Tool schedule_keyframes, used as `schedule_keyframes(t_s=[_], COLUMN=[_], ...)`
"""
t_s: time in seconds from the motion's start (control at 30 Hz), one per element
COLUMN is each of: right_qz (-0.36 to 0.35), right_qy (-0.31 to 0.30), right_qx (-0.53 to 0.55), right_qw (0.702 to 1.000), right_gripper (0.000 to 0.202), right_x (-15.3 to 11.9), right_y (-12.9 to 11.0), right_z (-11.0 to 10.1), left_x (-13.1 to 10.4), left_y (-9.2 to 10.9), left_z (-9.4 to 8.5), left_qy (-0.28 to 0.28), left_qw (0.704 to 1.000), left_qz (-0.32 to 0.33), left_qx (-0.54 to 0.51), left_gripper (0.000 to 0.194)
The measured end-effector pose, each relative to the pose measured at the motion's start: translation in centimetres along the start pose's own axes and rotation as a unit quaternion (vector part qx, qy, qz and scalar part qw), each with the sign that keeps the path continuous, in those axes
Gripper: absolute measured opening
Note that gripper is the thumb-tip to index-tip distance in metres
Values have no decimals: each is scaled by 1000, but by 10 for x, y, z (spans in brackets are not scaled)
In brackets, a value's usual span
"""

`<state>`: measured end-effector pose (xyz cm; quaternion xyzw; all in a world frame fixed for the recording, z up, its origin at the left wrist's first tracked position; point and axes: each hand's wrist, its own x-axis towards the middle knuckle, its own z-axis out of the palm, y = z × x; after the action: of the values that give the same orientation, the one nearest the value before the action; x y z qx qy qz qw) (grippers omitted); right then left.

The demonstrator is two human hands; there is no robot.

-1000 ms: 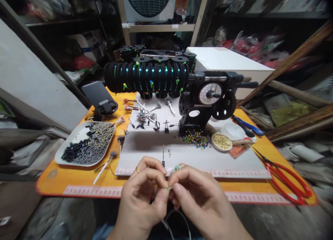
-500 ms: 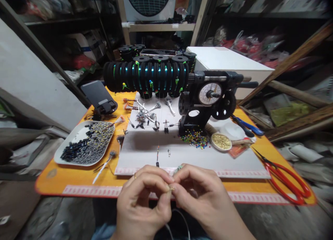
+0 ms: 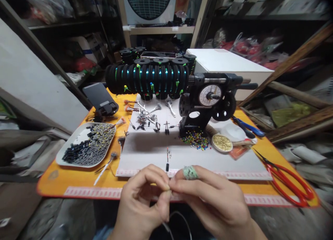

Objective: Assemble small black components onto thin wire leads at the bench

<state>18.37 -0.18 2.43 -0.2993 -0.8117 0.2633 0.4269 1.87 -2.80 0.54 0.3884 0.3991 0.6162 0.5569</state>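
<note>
I'm looking over an orange tabletop [image 3: 78, 179] in a cluttered, shelf-lined room. At its front edge, my left hand [image 3: 144, 198] is pinched narrow on a tiny pale piece [image 3: 170, 191], mostly hidden; my right hand's [image 3: 215, 195] fingertips meet it, their grip unclear to me. Beyond lies a white board [image 3: 145, 155]; red-marked tape strips [image 3: 91, 191] and a machine's dial [image 3: 210, 94] are too blurred to read. A fan [image 3: 148, 3] stands behind.
</note>
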Motion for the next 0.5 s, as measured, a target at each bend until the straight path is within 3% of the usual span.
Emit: schedule_keyframes(t_s=[0.17,0.27,0.37,0.5], right_qz=[19,48,76,108], right_qy=[38,46,60,73], right_qx=[-44,-34,-32,-42], right_qw=[998,997,995,991], right_gripper=[22,17,12,12], right_x=[1,1,0,0], right_y=[0,0,1,3], right_z=[2,6,11,16], left_x=[2,5,9,15], left_y=[0,-5,-7,-2], left_z=[-2,-9,-19,-28], left_qy=[-13,-46,-81,-92], left_qw=[1000,999,983,912], left_qz=[-25,0,91,237], left_qx=[-14,12,136,322], left_gripper=[13,10,15,22])
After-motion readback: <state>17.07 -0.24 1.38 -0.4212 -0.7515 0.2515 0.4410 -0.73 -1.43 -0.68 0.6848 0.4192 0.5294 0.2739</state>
